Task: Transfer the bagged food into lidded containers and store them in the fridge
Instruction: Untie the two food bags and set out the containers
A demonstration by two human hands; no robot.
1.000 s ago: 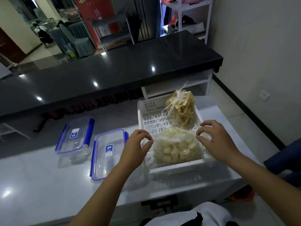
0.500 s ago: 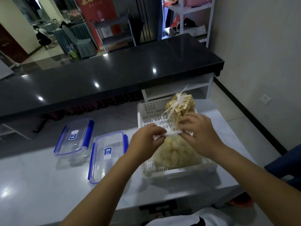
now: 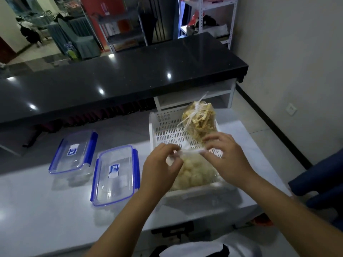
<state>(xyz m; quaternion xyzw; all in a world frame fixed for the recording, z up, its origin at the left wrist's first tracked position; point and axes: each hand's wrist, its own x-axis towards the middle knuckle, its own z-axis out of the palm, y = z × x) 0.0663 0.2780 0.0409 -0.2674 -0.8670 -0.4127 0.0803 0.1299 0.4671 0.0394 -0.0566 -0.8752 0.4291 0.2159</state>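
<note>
Both our hands pinch the twisted neck of the clear plastic bag of pale round food [image 3: 194, 173] — left hand [image 3: 161, 167], right hand [image 3: 226, 160] — inside the white slotted plastic basket [image 3: 163, 130], beside two clear blue-clipped lidded containers [image 3: 116, 175] on the white counter [image 3: 37, 210].

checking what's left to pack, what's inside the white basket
Two tied clear bags lie in the white basket: a bag of pale round pieces in front and a bag of yellow-brown sticks behind it. Both hands pinch the front bag's top, hiding parts of it.
</note>
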